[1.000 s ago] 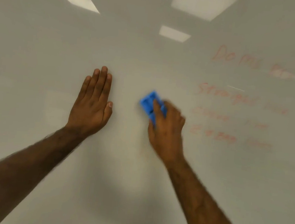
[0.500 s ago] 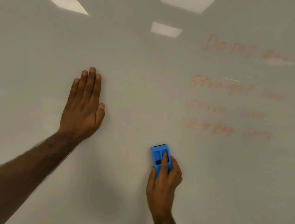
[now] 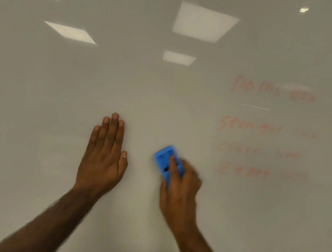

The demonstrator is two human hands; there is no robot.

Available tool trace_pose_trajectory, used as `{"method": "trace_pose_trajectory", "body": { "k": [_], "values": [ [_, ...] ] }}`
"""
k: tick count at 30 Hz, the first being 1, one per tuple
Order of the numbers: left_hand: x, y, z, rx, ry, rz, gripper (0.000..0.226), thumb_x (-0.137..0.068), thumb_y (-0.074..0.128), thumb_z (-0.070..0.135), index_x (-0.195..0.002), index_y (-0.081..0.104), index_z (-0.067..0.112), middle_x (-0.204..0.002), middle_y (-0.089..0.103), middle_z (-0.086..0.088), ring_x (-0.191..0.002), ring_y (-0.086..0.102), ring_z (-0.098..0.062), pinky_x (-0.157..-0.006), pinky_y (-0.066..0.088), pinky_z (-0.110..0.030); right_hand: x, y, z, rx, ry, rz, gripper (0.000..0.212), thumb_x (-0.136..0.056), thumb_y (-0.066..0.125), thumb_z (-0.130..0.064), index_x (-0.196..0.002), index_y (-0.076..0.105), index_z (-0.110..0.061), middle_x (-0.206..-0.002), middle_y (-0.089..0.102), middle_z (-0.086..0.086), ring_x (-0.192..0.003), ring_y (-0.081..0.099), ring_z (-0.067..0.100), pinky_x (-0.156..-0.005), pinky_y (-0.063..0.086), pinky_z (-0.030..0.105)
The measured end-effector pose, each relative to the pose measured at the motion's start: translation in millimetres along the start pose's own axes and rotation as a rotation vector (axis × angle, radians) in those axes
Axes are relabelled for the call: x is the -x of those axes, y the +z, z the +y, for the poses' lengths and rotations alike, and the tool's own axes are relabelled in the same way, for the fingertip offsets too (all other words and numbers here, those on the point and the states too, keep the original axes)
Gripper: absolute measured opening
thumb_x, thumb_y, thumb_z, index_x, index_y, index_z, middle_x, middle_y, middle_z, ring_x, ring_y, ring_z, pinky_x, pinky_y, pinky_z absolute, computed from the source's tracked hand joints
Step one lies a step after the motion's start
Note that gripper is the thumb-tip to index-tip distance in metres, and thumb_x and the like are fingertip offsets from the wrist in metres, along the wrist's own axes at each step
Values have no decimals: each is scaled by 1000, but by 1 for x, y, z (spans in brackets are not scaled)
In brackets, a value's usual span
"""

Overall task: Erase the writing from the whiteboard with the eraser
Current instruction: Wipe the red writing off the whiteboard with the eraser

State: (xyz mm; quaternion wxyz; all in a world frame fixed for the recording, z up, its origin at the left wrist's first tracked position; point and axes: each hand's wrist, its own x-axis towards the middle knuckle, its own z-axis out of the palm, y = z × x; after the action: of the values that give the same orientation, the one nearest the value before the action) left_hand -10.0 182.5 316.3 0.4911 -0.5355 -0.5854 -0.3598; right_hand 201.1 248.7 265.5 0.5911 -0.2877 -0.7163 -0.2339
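A glossy whiteboard [image 3: 41, 115] fills the view. Faint red writing [image 3: 260, 134] in several lines sits on its right part. My right hand [image 3: 181, 189] is shut on a blue eraser [image 3: 164, 158] and presses it against the board, left of the writing and apart from it; both are motion-blurred. My left hand [image 3: 104, 156] lies flat on the board with fingers together, to the left of the eraser.
Ceiling light panels reflect in the board, the largest reflection [image 3: 202, 20] at the upper middle. Bare board stretches to the left and below the hands.
My right hand has swept the eraser down and then back up toward the middle. The view has shifted so more of the upper board shows. The left hand stays pressed flat.
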Motion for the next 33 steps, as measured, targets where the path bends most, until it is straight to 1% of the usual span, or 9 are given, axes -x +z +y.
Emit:
{"method": "trace_pose_trajectory", "body": {
  "k": [3, 5, 8, 10, 12, 17, 21, 26, 33],
  "values": [
    [0, -2, -3, 24, 4, 4, 72, -102, 30, 29, -165, 9, 1, -176, 3, -17, -164, 3, -32, -134, 3, -45, 61, 14, -15, -8, -182, -171, 45, -96, 57, -18, -141, 50, -16, -137, 46, 8, -118, 46, 25, -88, 48, 43],
    [0, -2, -4, 36, 13, 22, 72, -102, 31, 28, -165, 11, -1, -175, 5, -19, -163, 5, -34, -133, 5, -47, 84, 4, 6, -37, -63, -203, 38, -104, 42, -33, -139, 54, -26, -142, 43, -12, -123, 43, 11, -92, 45, 38],
    [0, 1, -2, 44, 24, 31, 73, -101, 32, 26, -165, 9, -1, -175, 5, -20, -163, 4, -35, -133, 3, -48, 106, -19, 45, -11, 210, -40, 55, -99, 54, -21, -150, 37, -27, -143, 39, 5, -121, 44, 24, -98, 45, 39],
    [-1, 2, -2, 61, 25, 13, 75, -101, 31, 27, -166, 5, 1, -175, 1, -19, -163, 1, -34, -133, 0, -47, 110, -24, 44, -30, 427, 26, 71, -95, 65, -14, -153, 29, -32, -143, 34, 3, -122, 38, 18, -95, 49, 42],
    [-1, 1, -1, 68, 18, -13, 75, -100, 29, 28, -166, 3, 2, -176, -3, -17, -164, -2, -33, -133, -1, -46, 110, -10, 18, -42, 475, 73, 64, -95, 63, -16, -151, 33, -26, -143, 33, 5, -122, 39, 21, -94, 50, 46],
    [1, 1, 2, 59, 11, -1, 74, -99, 29, 27, -165, 10, 0, -175, 5, -19, -164, 3, -33, -133, 2, -46, 55, 7, -15, -22, 111, -44, 59, -96, 51, -24, -151, 32, -15, -141, 37, 14, -123, 44, 31, -99, 41, 44],
    [-2, -2, 0, 45, 6, 23, 74, -97, 32, 28, -163, 21, -4, -174, 13, -21, -163, 8, -33, -133, 6, -48, -56, -19, -6, 39, -35, -32, 56, -92, 61, -20, -144, 45, -9, -136, 46, 18, -119, 47, 33, -94, 45, 48],
    [-21, -6, 8, 55, -15, 62, 70, -95, 33, 28, -156, 34, -7, -168, 29, -24, -154, 28, -40, -131, 8, -45, -155, -37, -13, 135, -63, 0, 59, -89, 65, -23, -143, 48, -6, -134, 50, 20, -115, 51, 37, -90, 48, 50],
    [-66, -20, 32, 79, 32, 28, 69, -95, 33, 27, -155, 38, -7, -166, 32, -24, -154, 29, -37, -130, 8, -44, -184, -47, -9, 215, -196, -54, 54, -96, 50, -33, -145, 40, -12, -136, 48, 15, -113, 51, 29, -88, 49, 45]
  ]
}}
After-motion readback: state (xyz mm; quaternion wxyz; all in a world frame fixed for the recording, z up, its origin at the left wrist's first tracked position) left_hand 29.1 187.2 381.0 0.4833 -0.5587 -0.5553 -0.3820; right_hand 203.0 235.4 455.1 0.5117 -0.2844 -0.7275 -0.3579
